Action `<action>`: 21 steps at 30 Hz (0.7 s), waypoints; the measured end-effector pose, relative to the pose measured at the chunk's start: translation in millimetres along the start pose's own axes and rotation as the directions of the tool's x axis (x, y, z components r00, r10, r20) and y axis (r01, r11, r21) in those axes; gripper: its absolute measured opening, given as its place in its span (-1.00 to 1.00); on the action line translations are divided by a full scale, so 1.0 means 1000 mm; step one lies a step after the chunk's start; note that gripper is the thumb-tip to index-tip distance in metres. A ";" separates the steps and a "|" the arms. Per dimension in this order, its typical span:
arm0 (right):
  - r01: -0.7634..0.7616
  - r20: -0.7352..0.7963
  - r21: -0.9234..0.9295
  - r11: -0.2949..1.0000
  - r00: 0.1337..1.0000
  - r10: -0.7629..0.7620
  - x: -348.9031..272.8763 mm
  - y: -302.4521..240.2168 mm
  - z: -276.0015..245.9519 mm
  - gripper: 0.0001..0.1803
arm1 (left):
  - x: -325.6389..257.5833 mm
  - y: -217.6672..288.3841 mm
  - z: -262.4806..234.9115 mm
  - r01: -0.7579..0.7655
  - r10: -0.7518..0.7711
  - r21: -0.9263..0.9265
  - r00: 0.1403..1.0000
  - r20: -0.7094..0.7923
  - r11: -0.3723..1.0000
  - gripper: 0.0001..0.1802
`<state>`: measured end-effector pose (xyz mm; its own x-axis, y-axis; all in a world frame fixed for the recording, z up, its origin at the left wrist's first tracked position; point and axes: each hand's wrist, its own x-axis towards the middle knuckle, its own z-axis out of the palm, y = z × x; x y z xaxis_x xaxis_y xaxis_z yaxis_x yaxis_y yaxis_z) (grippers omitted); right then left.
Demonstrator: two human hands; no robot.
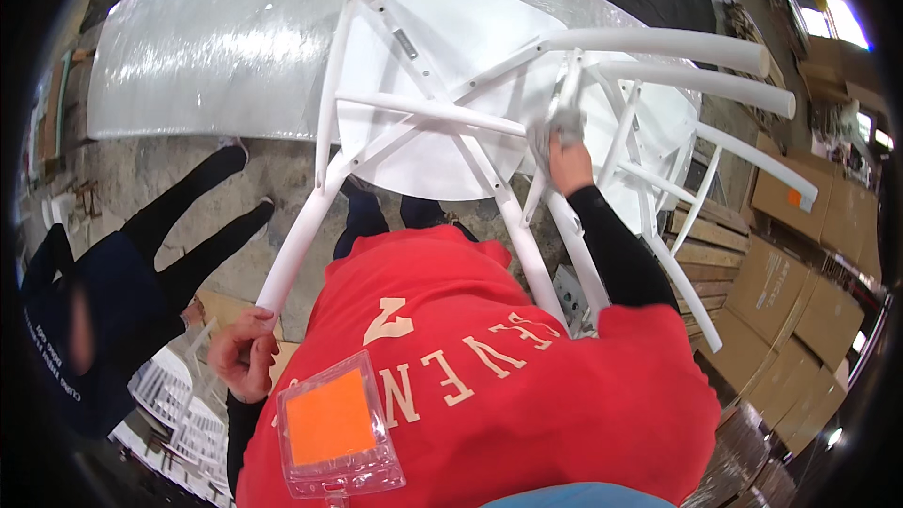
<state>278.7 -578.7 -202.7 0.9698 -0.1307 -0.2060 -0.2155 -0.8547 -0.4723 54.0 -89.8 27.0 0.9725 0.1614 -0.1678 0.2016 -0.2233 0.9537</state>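
From the head view I see a white chair (442, 122) turned upside down at the centre of the frame, its round seat toward the upper middle and its four legs splaying down and to the right. The leg at lower left runs on a long diagonal from the seat down to my left hand (243, 350), which is closed around its end. My right hand (568, 158), right of centre, clutches a grey rag (562, 120) pressed to the frame where the struts meet. Cardboard boxes (800, 282) are stacked at the right edge; I cannot tell what they hold. Another person (103, 310) crouches at the left.
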 end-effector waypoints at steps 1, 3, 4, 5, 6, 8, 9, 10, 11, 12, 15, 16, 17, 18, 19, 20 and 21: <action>0.067 0.045 -0.078 0.995 0.997 -0.064 -0.021 0.006 -0.007 -0.41 | -0.003 -0.001 0.002 0.001 -0.001 -0.003 0.999 -0.036 1.000 -0.96; 0.424 0.079 -0.069 0.903 0.904 -0.419 -0.029 -0.016 -0.047 -0.32 | -0.006 0.001 0.005 -0.002 0.001 -0.007 0.999 -0.054 1.000 -0.92; 0.542 -0.020 -0.171 0.823 0.833 -0.553 -0.026 -0.028 -0.053 -0.30 | -0.004 0.002 0.006 0.004 -0.005 -0.010 0.999 -0.052 1.000 -0.91; 0.634 -0.103 -0.278 0.722 0.727 -0.679 -0.021 -0.041 -0.054 -0.28 | -0.003 0.003 0.007 0.013 -0.014 -0.013 0.998 -0.055 1.000 -0.89; 0.632 -0.081 -0.304 0.712 0.728 -0.681 -0.016 -0.056 -0.043 -0.28 | -0.001 -0.002 0.004 -0.065 0.065 0.001 0.998 -0.016 0.998 -0.87; 0.614 0.145 -0.428 0.663 0.771 -0.620 -0.005 -0.094 -0.008 -0.37 | 0.002 -0.002 0.002 -0.074 0.074 -0.041 0.997 -0.001 0.996 -0.88; 0.631 0.179 -0.439 0.640 0.759 -0.626 0.006 -0.106 0.015 -0.45 | 0.003 -0.003 0.002 -0.085 0.086 -0.070 0.996 0.012 0.994 -0.88; 0.730 0.178 -0.385 0.564 0.659 -0.731 0.022 -0.121 0.032 -0.57 | 0.002 -0.004 0.003 -0.070 0.070 -0.077 0.998 0.000 0.995 -0.89; 0.759 0.219 -0.347 0.552 0.637 -0.739 0.029 -0.135 0.042 -0.60 | 0.001 -0.004 0.004 -0.048 0.047 -0.078 0.999 -0.013 0.996 -0.89; 0.785 0.263 -0.305 0.539 0.613 -0.745 0.033 -0.151 0.049 -0.63 | -0.001 -0.004 0.003 -0.021 0.019 -0.080 0.999 -0.026 0.997 -0.90; 0.808 0.320 -0.199 0.554 0.588 -0.743 0.038 -0.194 0.071 -0.75 | -0.001 -0.004 0.009 -0.116 0.110 -0.097 0.992 -0.066 0.989 -0.92; 0.795 0.311 -0.192 0.575 0.605 -0.733 0.039 -0.212 0.083 -0.76 | 0.000 -0.003 0.010 -0.083 0.077 -0.095 0.995 -0.070 0.992 -0.92; 0.787 0.300 -0.181 0.590 0.615 -0.729 0.041 -0.232 0.097 -0.77 | -0.001 -0.002 0.010 -0.052 0.045 -0.089 0.996 -0.081 0.995 -0.92; 0.803 0.268 -0.178 0.568 0.595 -0.758 0.043 -0.248 0.111 -0.75 | -0.002 0.000 0.010 -0.024 0.016 -0.080 0.995 -0.094 0.997 -0.92; 0.823 0.235 -0.166 0.543 0.568 -0.789 0.043 -0.262 0.120 -0.74 | -0.004 0.001 0.011 0.013 -0.022 -0.087 0.995 -0.101 0.996 -0.92; 0.812 0.299 -0.096 0.576 0.576 -0.761 0.045 -0.266 0.122 -0.68 | -0.006 0.002 0.012 0.050 -0.060 -0.094 0.992 -0.107 0.994 -0.92; 0.780 0.315 -0.033 0.624 0.601 -0.734 0.045 -0.267 0.122 -0.65 | -0.007 0.003 0.011 0.087 -0.099 -0.101 0.988 -0.116 0.991 -0.91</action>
<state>366.1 -295.4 -190.5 0.7052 0.7075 -0.0469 0.6260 -0.6523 -0.4273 49.4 -102.0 27.9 0.9277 0.2935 -0.2309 0.2728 -0.1103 0.9557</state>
